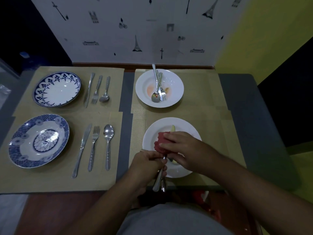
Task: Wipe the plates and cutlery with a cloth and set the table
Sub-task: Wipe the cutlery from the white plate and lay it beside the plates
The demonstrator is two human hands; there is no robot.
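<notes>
Gripping a bundle of metal cutlery in curled fingers, the left hand holds it over the near white plate, long axis running away from the body, handles nearest the person. The right hand clasps a crumpled red cloth round the far ends, just beyond the left grip. Metal smooth and glossy, cloth soft, plate glazed.

The cutlery heads are hidden inside the cloth — kind unclear.
</notes>
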